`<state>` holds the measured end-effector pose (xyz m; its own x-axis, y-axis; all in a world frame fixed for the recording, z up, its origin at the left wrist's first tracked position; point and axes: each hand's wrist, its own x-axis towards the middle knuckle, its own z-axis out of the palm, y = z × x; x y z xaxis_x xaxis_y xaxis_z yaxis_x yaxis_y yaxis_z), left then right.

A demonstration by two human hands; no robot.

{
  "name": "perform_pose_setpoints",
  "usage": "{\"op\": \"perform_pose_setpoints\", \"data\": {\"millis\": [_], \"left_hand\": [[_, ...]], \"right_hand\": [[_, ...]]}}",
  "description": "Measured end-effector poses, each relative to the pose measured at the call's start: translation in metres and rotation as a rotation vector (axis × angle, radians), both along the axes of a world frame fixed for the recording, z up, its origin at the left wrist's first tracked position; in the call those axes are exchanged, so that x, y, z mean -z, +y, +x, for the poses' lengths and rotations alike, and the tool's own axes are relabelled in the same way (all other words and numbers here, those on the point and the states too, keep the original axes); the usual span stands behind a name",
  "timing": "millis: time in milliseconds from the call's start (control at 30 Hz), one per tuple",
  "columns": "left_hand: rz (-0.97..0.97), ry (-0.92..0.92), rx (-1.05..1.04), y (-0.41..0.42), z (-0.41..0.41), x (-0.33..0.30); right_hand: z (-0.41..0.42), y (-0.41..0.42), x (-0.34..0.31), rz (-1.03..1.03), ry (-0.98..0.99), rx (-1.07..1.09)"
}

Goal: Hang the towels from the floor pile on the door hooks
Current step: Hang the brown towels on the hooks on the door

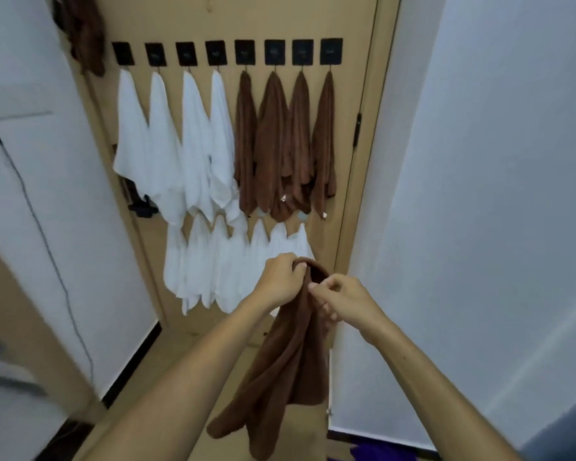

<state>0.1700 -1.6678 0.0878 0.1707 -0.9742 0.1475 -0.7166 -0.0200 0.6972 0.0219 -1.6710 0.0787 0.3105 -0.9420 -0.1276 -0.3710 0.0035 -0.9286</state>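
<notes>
A brown towel (286, 371) hangs in front of the lower part of the tan door (187, 21). My left hand (281, 279) grips its top edge, and my right hand (341, 299) pinches the fold just beside it. A row of black hooks (245, 52) runs across the upper door, with several white towels (167, 141) on the left hooks and several brown towels (273, 144) on the right ones. A lower row of white towels (213, 267) hangs behind my hands; its hooks are hidden.
White walls close in on both sides, the right wall (479, 194) very near the door. A black cable (47, 247) runs down the left wall. Another brown cloth (87, 31) hangs at the top left. Something purple (376, 452) lies on the floor at the bottom.
</notes>
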Motion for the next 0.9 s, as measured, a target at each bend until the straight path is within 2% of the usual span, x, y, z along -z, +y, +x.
{"op": "perform_pose_setpoints", "data": {"millis": [100,233,300,367,500,600,667,800,900], "left_hand": [[-0.031,0.015,-0.135,0.014,0.043,-0.014],[-0.078,0.096,-0.279,0.03,0.091,-0.028],[-0.109,0.127,-0.346,0.036,0.111,-0.036],[-0.125,0.13,-0.404,0.039,0.128,-0.047],[-0.143,0.281,-0.461,0.041,0.156,-0.063],[-0.115,0.074,-0.54,0.04,0.171,-0.067],[-0.118,-0.001,-0.462,0.04,0.175,-0.07],[-0.062,0.018,-0.109,0.043,0.175,-0.076],[-0.009,0.011,-0.027,0.044,0.181,-0.077]], "right_hand": [[0.052,0.005,-0.007,-0.053,0.136,-0.196],[0.103,0.005,-0.013,-0.239,0.288,-0.31],[0.123,0.003,-0.018,-0.264,0.317,-0.389],[0.139,0.001,-0.024,-0.28,0.296,-0.41],[0.16,-0.008,-0.046,-0.394,0.154,-0.28],[0.167,-0.017,-0.065,-0.448,0.024,-0.222],[0.174,-0.021,-0.075,-0.452,-0.037,-0.239],[0.188,-0.023,-0.083,-0.503,-0.038,-0.334],[0.197,-0.024,-0.085,-0.551,-0.044,-0.362]]}}
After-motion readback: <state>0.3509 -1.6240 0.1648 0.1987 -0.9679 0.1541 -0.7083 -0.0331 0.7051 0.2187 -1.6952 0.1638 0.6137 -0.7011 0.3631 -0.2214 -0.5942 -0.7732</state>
